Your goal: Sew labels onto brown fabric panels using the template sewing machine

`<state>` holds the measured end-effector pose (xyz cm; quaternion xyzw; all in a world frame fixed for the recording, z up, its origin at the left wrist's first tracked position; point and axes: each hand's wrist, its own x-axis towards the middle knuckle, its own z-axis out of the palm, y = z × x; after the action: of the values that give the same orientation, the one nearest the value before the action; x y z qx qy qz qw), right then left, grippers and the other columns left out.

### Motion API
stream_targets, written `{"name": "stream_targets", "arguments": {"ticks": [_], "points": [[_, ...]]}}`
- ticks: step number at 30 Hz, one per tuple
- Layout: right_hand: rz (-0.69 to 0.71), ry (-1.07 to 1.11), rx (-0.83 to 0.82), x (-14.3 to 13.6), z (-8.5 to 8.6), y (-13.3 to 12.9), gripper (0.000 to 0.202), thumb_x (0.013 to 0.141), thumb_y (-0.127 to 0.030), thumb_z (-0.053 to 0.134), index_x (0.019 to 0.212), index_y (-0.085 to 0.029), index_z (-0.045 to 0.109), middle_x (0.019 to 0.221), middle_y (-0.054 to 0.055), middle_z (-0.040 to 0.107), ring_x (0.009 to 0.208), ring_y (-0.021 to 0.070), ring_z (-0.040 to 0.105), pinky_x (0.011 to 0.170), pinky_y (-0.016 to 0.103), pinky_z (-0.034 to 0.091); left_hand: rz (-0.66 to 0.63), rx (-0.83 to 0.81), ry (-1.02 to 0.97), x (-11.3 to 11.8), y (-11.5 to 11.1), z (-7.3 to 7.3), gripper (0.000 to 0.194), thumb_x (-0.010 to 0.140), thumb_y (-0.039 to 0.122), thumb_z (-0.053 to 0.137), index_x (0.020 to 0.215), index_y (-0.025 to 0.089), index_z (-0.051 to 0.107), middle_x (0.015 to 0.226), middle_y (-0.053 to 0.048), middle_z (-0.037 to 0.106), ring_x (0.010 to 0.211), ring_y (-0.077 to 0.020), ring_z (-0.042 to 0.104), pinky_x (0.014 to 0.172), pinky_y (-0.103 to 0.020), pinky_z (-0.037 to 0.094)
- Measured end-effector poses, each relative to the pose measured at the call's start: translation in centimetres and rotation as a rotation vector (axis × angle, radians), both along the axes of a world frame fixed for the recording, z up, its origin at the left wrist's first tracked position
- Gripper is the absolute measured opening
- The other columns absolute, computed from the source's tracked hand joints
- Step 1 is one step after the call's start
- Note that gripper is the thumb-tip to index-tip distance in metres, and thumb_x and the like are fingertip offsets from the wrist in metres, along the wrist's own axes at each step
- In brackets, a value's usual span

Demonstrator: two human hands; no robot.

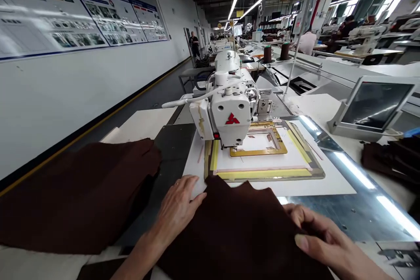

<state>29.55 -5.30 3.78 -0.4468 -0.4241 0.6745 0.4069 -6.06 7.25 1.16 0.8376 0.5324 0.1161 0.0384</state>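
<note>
A dark brown piece of material (243,227) with a scalloped top edge lies in front of the white sewing machine (231,116). My right hand (318,234) pinches its right edge, thumb on top. My left hand (180,203) rests at its upper left edge, thumb apart from the fingers, palm down. Under the machine head is a gold-coloured frame (259,153) on a white sheet (295,188) edged with yellow tape. More brown material (75,192) is heaped on the left.
A screen on a stand (377,103) is at the right, with stacked dark brown pieces (393,157) below it. Metal pliers (400,256) lie at the lower right. Thread cones (267,54) stand behind the machine. A person (194,45) stands far back.
</note>
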Motion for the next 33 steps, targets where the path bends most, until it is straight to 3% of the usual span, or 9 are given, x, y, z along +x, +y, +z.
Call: {"name": "stream_targets", "arguments": {"ticks": [2, 6, 10, 15, 18, 22, 26, 29, 33], "points": [[0.107, -0.076, 0.021, 0.3, 0.5, -0.4, 0.030, 0.089, -0.050, 0.072, 0.096, -0.024, 0.060, 0.099, 0.002, 0.060, 0.092, 0.0220, 0.056, 0.078, 0.031, 0.048, -0.019, 0.036, 0.021, 0.4, 0.0, -0.3, 0.024, 0.104, 0.039, 0.044, 0.119, 0.024, 0.054, 0.112, -0.007, 0.065, 0.098, -0.0262, 0.064, 0.082, -0.038, 0.044], [0.234, -0.256, 0.035, 1.1, 1.5, -0.5, 0.038, 0.088, -0.054, 0.069, 0.112, -0.025, 0.066, 0.094, 0.002, 0.064, 0.087, 0.0237, 0.059, 0.077, 0.033, 0.049, -0.026, -0.103, 0.036, 1.1, 0.1, -0.5, 0.027, 0.106, 0.031, 0.031, 0.086, 0.024, 0.047, 0.077, 0.000, 0.061, 0.067, -0.0189, 0.060, 0.064, -0.031, 0.039], [0.303, -0.592, 0.148, 3.5, 2.3, 0.1, 0.027, 0.092, -0.051, 0.062, 0.099, -0.027, 0.071, 0.087, 0.002, 0.068, 0.077, 0.0226, 0.062, 0.070, 0.030, 0.050, -0.001, -0.203, -0.007, 1.3, 0.4, -0.2, 0.025, 0.104, 0.029, 0.031, 0.082, 0.025, 0.042, 0.072, 0.002, 0.061, 0.061, -0.0166, 0.060, 0.057, -0.028, 0.035], [0.052, -1.216, 0.484, 7.1, 1.6, 2.7, 0.026, 0.101, -0.042, 0.048, 0.111, -0.031, 0.069, 0.100, 0.005, 0.070, 0.083, 0.0254, 0.069, 0.074, 0.035, 0.052, 0.046, -0.178, 0.017, 1.8, 1.1, 0.3, 0.024, 0.101, 0.027, 0.034, 0.081, 0.025, 0.046, 0.073, 0.001, 0.063, 0.063, -0.0179, 0.063, 0.057, -0.027, 0.037], [-0.081, -1.455, 0.539, 9.0, -0.5, 3.7, 0.033, 0.101, -0.050, 0.046, 0.119, -0.030, 0.065, 0.107, 0.007, 0.069, 0.087, 0.0291, 0.071, 0.070, 0.038, 0.054, 0.088, -0.149, -0.042, 2.1, 1.8, 0.5, 0.019, 0.101, 0.031, 0.037, 0.099, 0.026, 0.055, 0.102, -0.002, 0.070, 0.075, -0.0178, 0.069, 0.061, -0.027, 0.044], [-0.179, -1.525, 0.469, 10.8, -3.6, 3.0, 0.049, 0.095, -0.068, 0.047, 0.117, -0.028, 0.066, 0.107, 0.009, 0.068, 0.088, 0.0317, 0.071, 0.072, 0.043, 0.057, 0.113, -0.083, -0.133, 3.1, 2.8, 0.7, 0.041, 0.100, 0.051, 0.046, 0.135, 0.028, 0.048, 0.141, -0.009, 0.057, 0.102, -0.0238, 0.070, 0.070, -0.028, 0.052], [-0.288, -1.535, 0.392, 11.4, -4.9, 2.0, 0.056, 0.090, -0.075, 0.046, 0.108, -0.027, 0.067, 0.104, 0.012, 0.069, 0.085, 0.0341, 0.071, 0.067, 0.043, 0.057, 0.037, -0.183, -0.063, 5.0, 3.2, 0.5, 0.020, 0.101, 0.041, 0.045, 0.107, 0.026, 0.058, 0.104, -0.004, 0.069, 0.082, -0.0210, 0.071, 0.062, -0.027, 0.046], [-0.241, -1.484, 0.315, 11.1, -4.6, 1.9, 0.046, 0.095, -0.067, 0.041, 0.091, -0.029, 0.066, 0.089, 0.009, 0.069, 0.077, 0.0304, 0.071, 0.063, 0.039, 0.055, -0.011, -0.226, -0.040, 5.8, 2.8, 0.6, 0.024, 0.102, 0.032, 0.040, 0.081, 0.025, 0.048, 0.075, 0.001, 0.062, 0.064, -0.0179, 0.064, 0.055, -0.027, 0.038], [-0.167, -1.390, 0.349, 10.5, -3.2, 2.7, 0.045, 0.099, -0.060, 0.033, 0.081, -0.030, 0.062, 0.083, 0.007, 0.067, 0.075, 0.0257, 0.069, 0.062, 0.036, 0.053, -0.087, -0.057, -0.181, 4.7, 2.0, 0.9, 0.028, 0.105, 0.035, 0.038, 0.080, 0.025, 0.046, 0.074, 0.001, 0.059, 0.062, -0.0152, 0.059, 0.060, -0.027, 0.040]]}}
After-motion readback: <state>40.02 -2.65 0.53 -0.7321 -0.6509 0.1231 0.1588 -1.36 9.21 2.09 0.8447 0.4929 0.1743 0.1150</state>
